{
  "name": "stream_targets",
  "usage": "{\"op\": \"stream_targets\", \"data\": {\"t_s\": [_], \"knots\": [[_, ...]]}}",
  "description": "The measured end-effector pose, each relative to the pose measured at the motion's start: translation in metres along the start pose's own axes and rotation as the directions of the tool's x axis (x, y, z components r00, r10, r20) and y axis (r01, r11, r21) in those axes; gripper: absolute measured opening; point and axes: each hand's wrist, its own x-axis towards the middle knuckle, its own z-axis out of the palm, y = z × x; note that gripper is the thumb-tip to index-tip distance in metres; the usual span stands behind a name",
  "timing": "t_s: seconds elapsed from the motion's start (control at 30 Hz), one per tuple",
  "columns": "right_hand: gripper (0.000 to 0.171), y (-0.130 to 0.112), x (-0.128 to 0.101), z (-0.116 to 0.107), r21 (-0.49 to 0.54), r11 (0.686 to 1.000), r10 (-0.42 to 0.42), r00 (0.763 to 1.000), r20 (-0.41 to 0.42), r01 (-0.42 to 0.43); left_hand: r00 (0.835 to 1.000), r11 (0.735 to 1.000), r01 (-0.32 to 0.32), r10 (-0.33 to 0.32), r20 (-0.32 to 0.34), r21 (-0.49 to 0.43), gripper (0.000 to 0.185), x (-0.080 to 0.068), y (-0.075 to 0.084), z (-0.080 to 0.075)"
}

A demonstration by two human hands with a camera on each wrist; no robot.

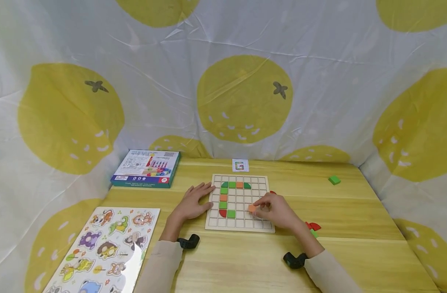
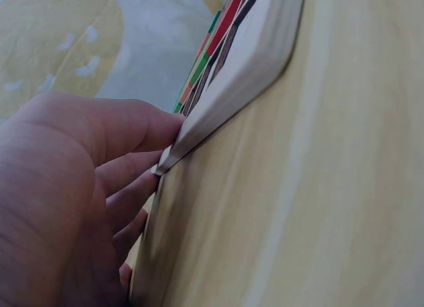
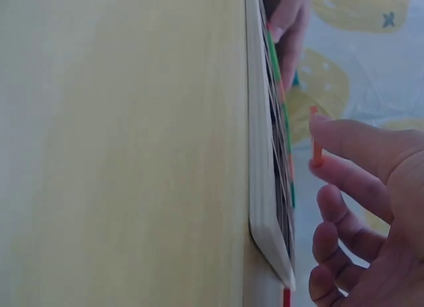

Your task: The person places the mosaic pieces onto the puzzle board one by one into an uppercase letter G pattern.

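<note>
A wooden grid board (image 1: pixel 239 224) lies flat on the table, with green and orange square tiles, green quarter-round tiles and a red quarter-round tile set in some cells. My right hand (image 1: pixel 276 210) pinches an orange square tile (image 1: pixel 252 208) between thumb and index finger, above the board's right part. In the right wrist view that orange tile (image 3: pixel 316 136) is held on edge, apart from the board. At the board's left edge my left hand (image 1: pixel 192 202) rests with fingers spread. The left wrist view shows its thumb (image 2: pixel 142 124) touching the board's side (image 2: pixel 225 105).
A small pattern card (image 1: pixel 240 165) lies behind the board. Red quarter-round tiles (image 1: pixel 314 226) lie right of it, partly behind my right wrist. A green tile (image 1: pixel 334 180) sits far right. On the left are a boxed set (image 1: pixel 145 169) and an animal puzzle board (image 1: pixel 106 248).
</note>
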Motion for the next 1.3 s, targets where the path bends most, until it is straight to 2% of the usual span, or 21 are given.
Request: {"op": "stream_targets", "data": {"t_s": [0.1,0.37,0.57,0.67,1.3], "knots": [[0.021,-0.003,0.003,0.008,0.006,1.000,-0.021,1.000,0.008,0.021,1.000,1.000,0.003,-0.003,-0.002,0.005,0.063,0.000,0.001,0.000],[0.020,-0.014,0.007,0.022,0.017,0.999,0.037,0.999,0.015,-0.037,1.000,1.000,0.001,-0.001,-0.008,0.005,0.063,0.000,0.002,-0.001],[0.019,-0.014,0.011,0.031,-0.026,0.999,-0.018,1.000,0.014,0.018,1.000,1.000,0.000,0.000,-0.004,0.010,0.064,0.001,0.003,-0.002],[0.019,-0.016,0.011,0.034,-0.033,0.999,-0.030,0.999,0.012,0.031,1.000,1.000,-0.009,0.009,-0.008,0.010,0.063,0.001,0.003,-0.002],[0.019,-0.019,0.010,0.037,-0.039,0.999,0.023,1.000,0.005,-0.022,1.000,1.000,0.011,-0.011,0.006,0.009,0.064,0.000,0.003,-0.001]]}}
